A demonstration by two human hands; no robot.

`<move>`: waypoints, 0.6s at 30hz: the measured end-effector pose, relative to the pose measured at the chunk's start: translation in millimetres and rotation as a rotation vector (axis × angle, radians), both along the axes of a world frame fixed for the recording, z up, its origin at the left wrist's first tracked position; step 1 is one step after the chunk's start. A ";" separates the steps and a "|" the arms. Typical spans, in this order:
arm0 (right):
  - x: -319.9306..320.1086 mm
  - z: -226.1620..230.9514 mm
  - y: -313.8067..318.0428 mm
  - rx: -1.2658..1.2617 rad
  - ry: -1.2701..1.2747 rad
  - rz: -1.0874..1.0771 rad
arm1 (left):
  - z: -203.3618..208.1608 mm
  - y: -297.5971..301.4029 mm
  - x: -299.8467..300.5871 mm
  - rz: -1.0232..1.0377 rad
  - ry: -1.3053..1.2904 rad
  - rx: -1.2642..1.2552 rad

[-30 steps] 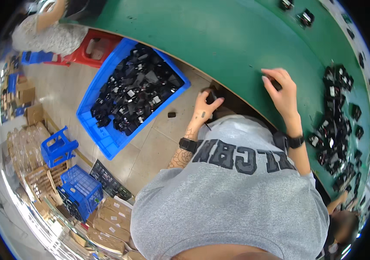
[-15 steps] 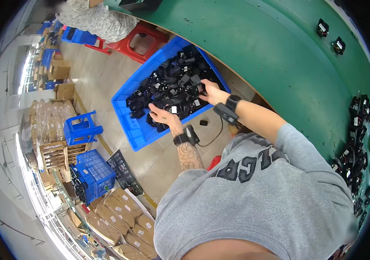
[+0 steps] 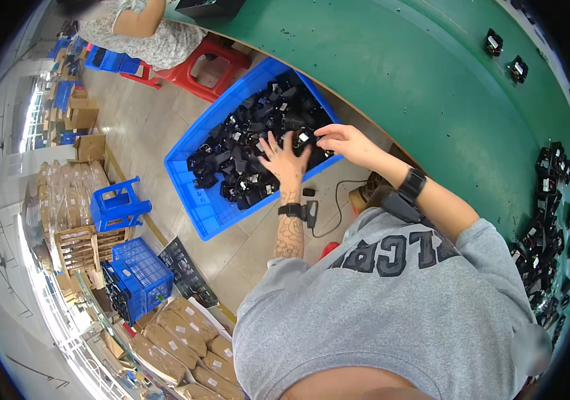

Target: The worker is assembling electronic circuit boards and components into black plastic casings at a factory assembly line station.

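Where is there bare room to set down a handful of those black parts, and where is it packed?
The green table is bare across its middle, between the blue bin and the black parts heaped along its right edge. The bin is packed; both the left hand and right hand are in it. Bare floor lies left of it.

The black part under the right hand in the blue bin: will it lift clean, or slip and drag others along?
The black part looks small, boxy and rigid, so it probably lifts easily under the right hand. It lies in a loose heap in the blue bin, so neighbours may shift. It seems unlikely to roll.
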State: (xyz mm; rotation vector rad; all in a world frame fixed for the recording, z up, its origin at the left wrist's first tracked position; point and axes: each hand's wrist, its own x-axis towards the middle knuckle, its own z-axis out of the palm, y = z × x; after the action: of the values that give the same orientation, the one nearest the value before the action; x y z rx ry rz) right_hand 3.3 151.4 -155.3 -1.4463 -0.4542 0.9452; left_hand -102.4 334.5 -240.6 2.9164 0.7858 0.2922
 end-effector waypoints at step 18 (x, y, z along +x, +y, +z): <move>-50.0 178.0 -302.4 -0.363 -0.473 -0.653 | -67.5 227.0 -8.9 0.135 0.566 -0.110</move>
State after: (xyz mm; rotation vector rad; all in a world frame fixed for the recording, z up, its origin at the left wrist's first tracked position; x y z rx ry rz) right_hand -46.8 -151.0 22.7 -1.9897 -0.1207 0.1543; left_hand -111.3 561.5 -308.1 2.8598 1.0254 -0.5753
